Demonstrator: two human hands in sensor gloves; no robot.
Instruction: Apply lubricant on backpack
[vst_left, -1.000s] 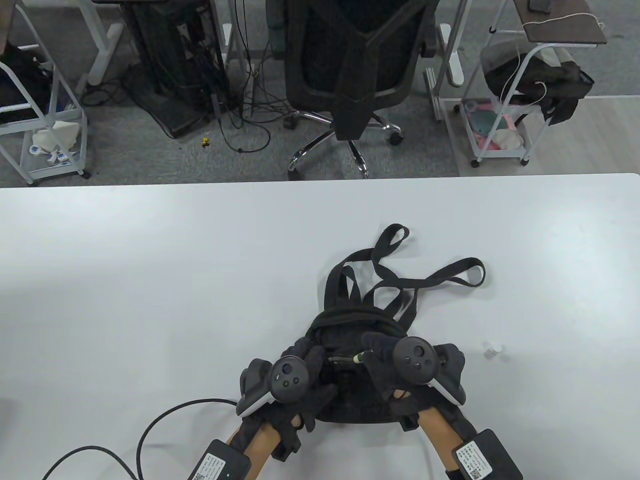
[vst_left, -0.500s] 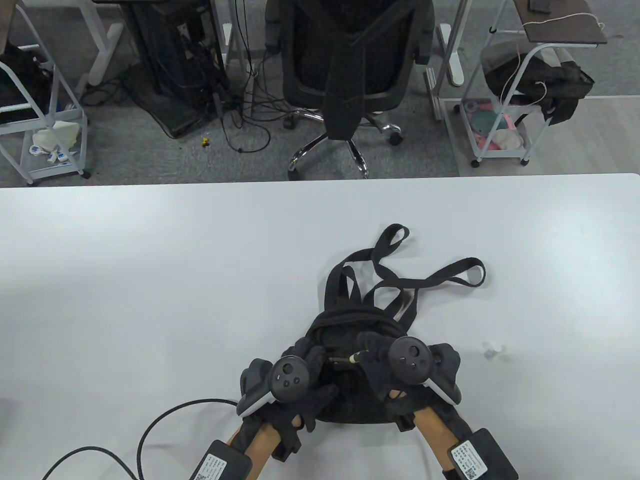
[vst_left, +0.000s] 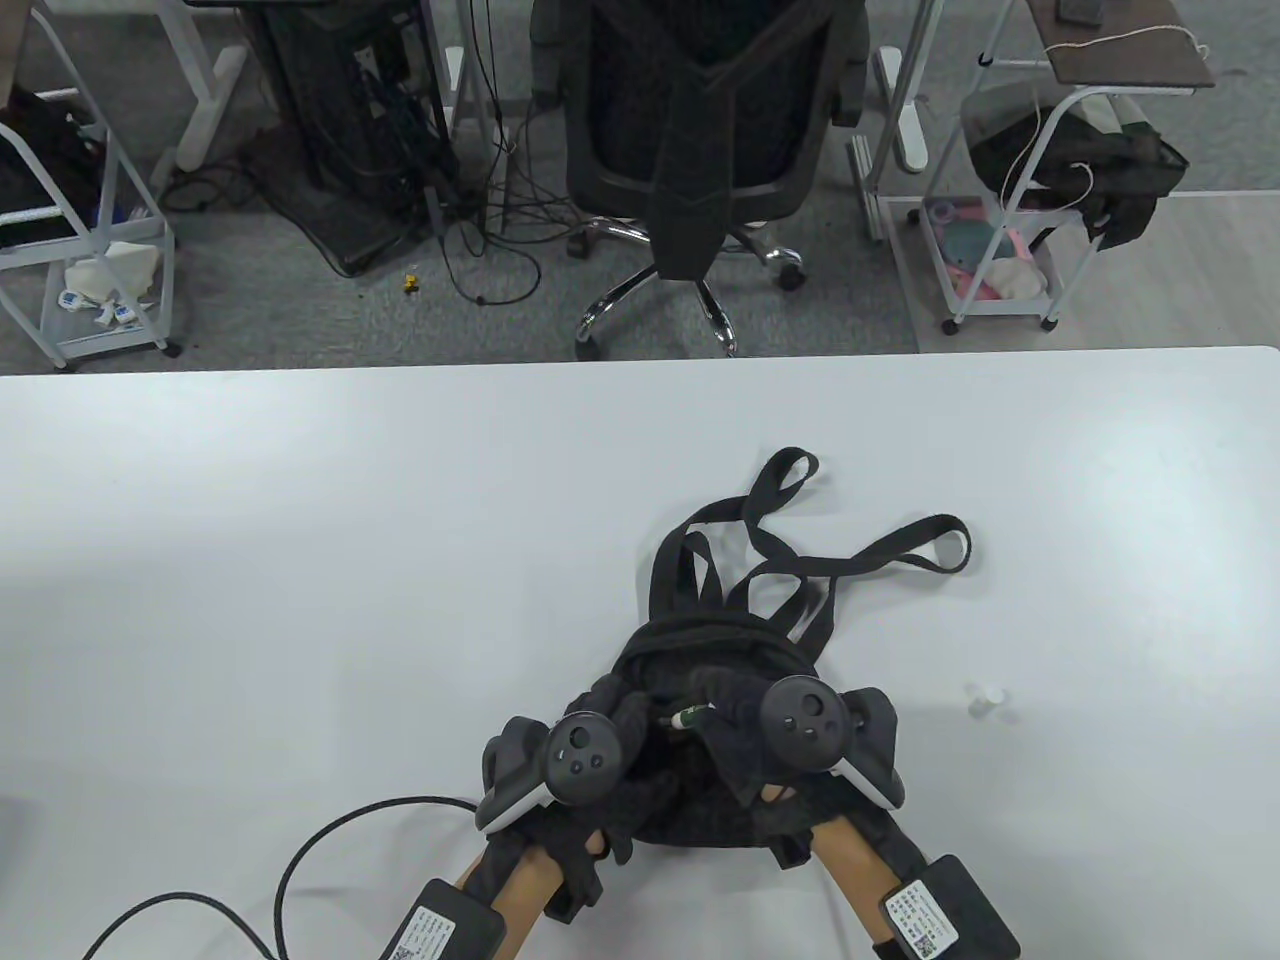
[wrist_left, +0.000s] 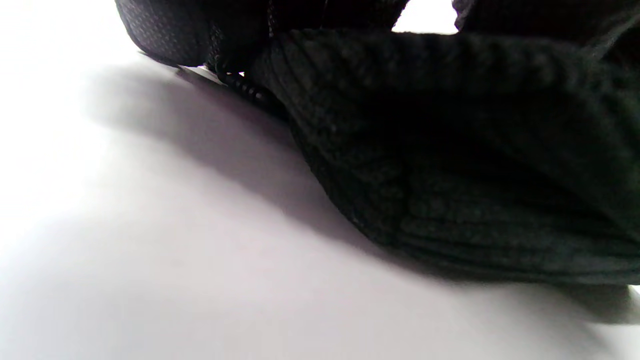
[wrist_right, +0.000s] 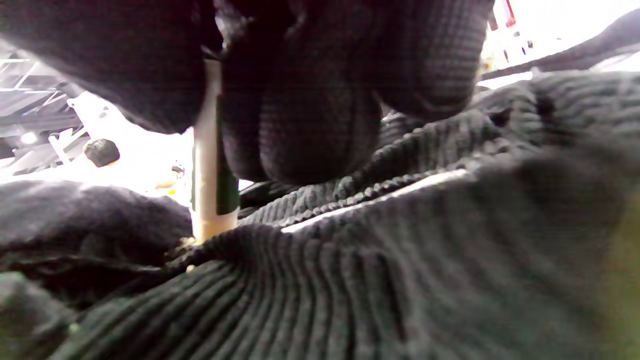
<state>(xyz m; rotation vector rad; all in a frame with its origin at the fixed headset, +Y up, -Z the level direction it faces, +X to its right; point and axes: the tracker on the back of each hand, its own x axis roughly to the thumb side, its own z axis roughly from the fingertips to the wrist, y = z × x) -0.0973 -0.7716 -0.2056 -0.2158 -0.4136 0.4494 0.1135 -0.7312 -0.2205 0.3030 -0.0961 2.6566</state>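
Right hand (vst_left: 790, 735) fingers (wrist_right: 310, 125) pinch lubricant stick (wrist_right: 210, 165), tip touching backpack (vst_left: 720, 650).

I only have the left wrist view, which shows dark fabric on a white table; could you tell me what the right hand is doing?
Observer: The right hand holds a small lubricant tube.
Operator: Thank you; where is its tip?
Observer: Down against the backpack, by the zipper line.
Operator: And my left hand?
Observer: The left hand rests on the backpack's left edge.
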